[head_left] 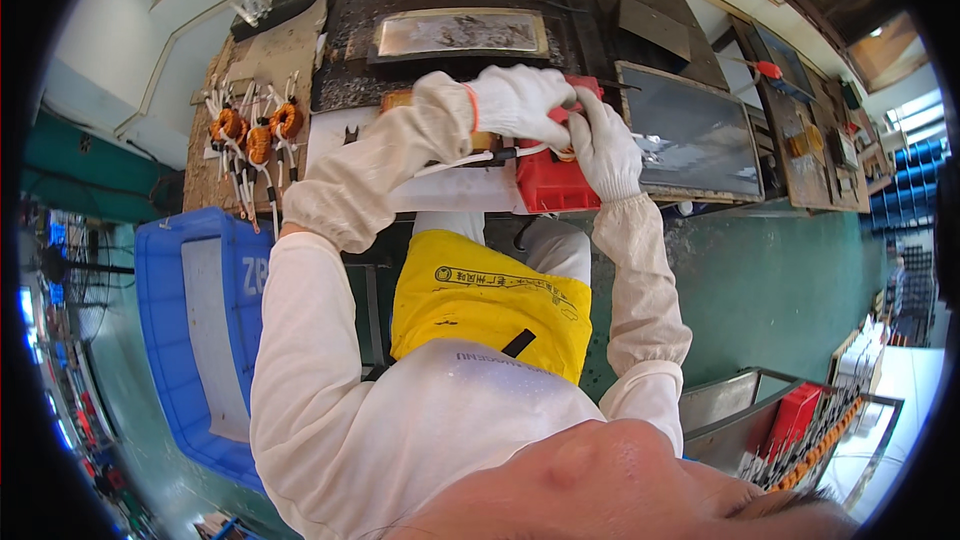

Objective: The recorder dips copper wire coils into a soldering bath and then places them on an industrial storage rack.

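Both my hands wear white gloves and meet above a red plastic tray (556, 185) at the front of the bench. My left hand (525, 105) reaches across to the right, its fingers bent at the tray's far side. Close against it, my right hand (605, 145) has its fingers curled inward. What they pinch is mostly hidden by the gloves. A white cable with a black sleeve (503, 154) runs from below my left forearm toward the tray. A bit of orange shows beside my right palm, too small to name.
Orange wire-wound ring coils (259, 143) with white leads lie on a board at the left. Behind my hands is a rectangular metal-topped pan (462, 32). A grey panel (698, 135) lies to the right. A blue bin (165, 290) stands at lower left.
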Available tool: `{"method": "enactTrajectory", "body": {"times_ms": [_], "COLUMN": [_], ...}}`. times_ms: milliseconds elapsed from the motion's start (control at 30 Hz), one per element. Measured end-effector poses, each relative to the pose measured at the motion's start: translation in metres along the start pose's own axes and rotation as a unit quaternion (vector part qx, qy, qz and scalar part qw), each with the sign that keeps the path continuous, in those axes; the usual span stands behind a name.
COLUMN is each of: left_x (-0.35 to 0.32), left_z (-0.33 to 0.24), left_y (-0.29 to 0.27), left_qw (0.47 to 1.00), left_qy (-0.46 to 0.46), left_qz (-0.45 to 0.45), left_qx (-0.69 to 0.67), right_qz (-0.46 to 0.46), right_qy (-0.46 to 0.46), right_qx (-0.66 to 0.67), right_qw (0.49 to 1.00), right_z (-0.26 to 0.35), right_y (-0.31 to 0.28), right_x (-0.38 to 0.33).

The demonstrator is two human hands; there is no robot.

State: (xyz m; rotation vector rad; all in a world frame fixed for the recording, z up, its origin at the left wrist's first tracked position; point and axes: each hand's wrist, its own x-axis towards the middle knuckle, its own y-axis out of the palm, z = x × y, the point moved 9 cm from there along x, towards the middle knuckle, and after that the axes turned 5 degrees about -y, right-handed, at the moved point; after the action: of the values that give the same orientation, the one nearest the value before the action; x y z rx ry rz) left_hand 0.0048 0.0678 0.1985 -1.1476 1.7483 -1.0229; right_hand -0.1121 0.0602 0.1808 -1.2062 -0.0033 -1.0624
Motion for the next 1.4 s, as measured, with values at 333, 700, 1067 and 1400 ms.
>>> {"method": "enactTrajectory", "body": {"times_ms": [333, 700, 1067, 1400], "left_x": [-0.134, -0.174, -0.152, -0.173], "left_z": [-0.005, 0.072, 0.097, 0.129], "left_y": [-0.029, 0.010, 0.040, 0.046], "left_qw": [0.937, 0.969, 0.982, 0.983], "left_qy": [0.125, -0.087, 0.026, -0.099], "left_qz": [-0.323, -0.226, -0.177, -0.143], "left_qx": [0.048, 0.046, 0.063, -0.055], "right_qz": [-0.018, -0.030, -0.025, -0.031], "right_qy": [0.061, 0.057, 0.065, 0.061], "right_qx": [-0.017, -0.016, -0.021, -0.021], "right_qw": [0.998, 0.998, 0.997, 0.997], "right_z": [0.005, 0.007, 0.004, 0.008], "right_y": [0.000, 0.001, 0.003, -0.001], "right_x": [0.003, 0.002, 0.001, 0.001]}}
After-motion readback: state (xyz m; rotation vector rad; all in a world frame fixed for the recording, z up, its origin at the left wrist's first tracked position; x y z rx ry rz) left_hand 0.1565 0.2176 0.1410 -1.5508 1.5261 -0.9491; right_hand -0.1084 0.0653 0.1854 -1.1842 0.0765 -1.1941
